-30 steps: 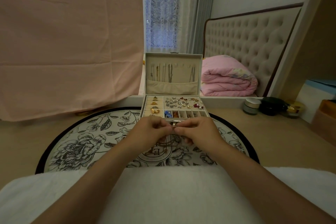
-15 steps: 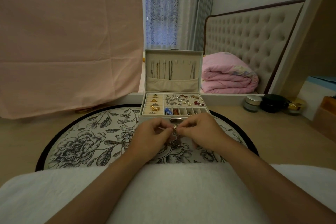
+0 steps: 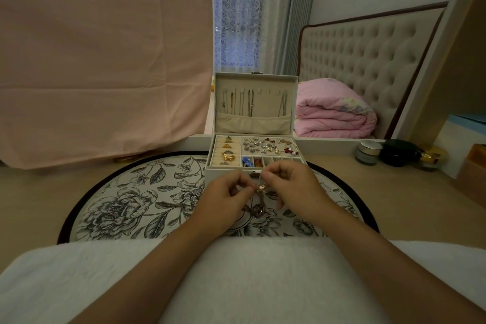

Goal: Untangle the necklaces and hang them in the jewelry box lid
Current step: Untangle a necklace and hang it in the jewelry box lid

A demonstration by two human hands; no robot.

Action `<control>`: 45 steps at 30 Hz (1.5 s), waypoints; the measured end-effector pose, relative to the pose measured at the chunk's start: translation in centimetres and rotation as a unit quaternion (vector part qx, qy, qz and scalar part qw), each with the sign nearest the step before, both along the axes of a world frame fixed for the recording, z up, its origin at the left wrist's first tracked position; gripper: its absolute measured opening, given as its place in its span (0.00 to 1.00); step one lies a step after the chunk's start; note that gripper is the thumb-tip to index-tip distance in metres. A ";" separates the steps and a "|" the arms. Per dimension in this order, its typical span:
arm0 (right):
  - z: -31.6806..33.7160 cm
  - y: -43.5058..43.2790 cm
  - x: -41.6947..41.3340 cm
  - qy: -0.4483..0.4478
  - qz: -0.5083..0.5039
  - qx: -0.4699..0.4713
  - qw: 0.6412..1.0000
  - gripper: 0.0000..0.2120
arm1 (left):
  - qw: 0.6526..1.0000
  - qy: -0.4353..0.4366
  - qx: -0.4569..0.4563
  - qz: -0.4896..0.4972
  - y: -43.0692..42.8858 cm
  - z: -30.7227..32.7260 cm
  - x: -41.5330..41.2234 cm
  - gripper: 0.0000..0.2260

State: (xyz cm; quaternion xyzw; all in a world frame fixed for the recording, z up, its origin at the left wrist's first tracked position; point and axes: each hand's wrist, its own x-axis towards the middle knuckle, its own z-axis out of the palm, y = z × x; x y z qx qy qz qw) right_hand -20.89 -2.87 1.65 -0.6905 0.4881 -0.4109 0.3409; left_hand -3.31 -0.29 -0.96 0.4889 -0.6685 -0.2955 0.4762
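**A:** Hands?

**B:** Low centre of frame, close together. The left hand [image 3: 223,200] and the right hand [image 3: 294,189] each pinch the tangled necklaces [image 3: 259,201] between thumb and fingertips, at a small gold piece. The rest of the tangle hangs below, with a ring-shaped pendant at its low end.

**A:** Position against the box?

**B:** Just in front of the jewelry box [image 3: 211,155], over the round floral mat [image 3: 126,205] on the bench [image 3: 31,200]. Cannot tell whether the tangle touches the mat.

**A:** Lid?

**B:** The lid [image 3: 268,105] stands upright, centre frame. Several hung chains [image 3: 238,101] drop into its pouch, most on the left and one pair on the right.

**A:** Surroundings?

**B:** White towel [image 3: 249,284] across the bottom. Folded pink quilt [image 3: 331,116] right of the lid. Jars [image 3: 368,152] towards the right edge.
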 end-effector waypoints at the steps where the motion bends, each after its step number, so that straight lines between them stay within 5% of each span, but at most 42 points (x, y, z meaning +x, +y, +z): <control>1: 0.1 0.0 0.1 -0.026 -0.001 0.033 0.999 0.04 | 1.000 0.020 0.000 -0.006 0.0 0.1 0.1 0.05; 5: 0.3 0.0 0.3 -0.106 0.011 0.155 0.982 0.09 | 0.996 0.087 0.026 -0.024 -0.3 0.5 0.5 0.04; 9: 0.0 0.0 0.6 -0.015 -0.005 0.131 0.991 0.12 | 0.983 0.147 0.102 -0.050 -0.4 0.5 0.4 0.05; 14: 0.0 0.2 0.6 -0.029 -0.015 0.128 0.991 0.14 | 0.972 0.180 0.142 -0.059 -0.6 0.6 0.5 0.07; 19: -0.1 -0.3 0.3 -0.193 -0.010 0.183 0.964 0.14 | 0.971 0.179 0.155 -0.016 -0.7 1.0 0.8 0.07; 23: 0.2 -0.1 0.1 -0.257 0.042 0.185 0.947 0.04 | 0.965 0.208 0.156 -0.034 -0.6 1.3 0.9 0.08; 28: 0.6 0.3 0.0 -0.141 0.051 0.135 0.980 0.20 | 0.970 0.187 0.147 -0.038 -0.5 1.7 1.1 0.07; 32: 0.6 0.6 0.3 -0.044 0.092 0.087 0.991 0.15 | 0.973 0.169 0.141 -0.075 -0.5 2.0 1.4 0.08; 38: 0.4 0.3 0.4 -0.061 0.095 0.047 0.993 0.11 | 0.973 0.154 0.148 -0.084 -0.5 2.3 1.6 0.07; 45: 0.3 0.1 0.3 -0.109 0.100 0.062 0.987 0.07 | 0.996 0.040 0.069 -0.050 -0.5 2.5 1.7 0.06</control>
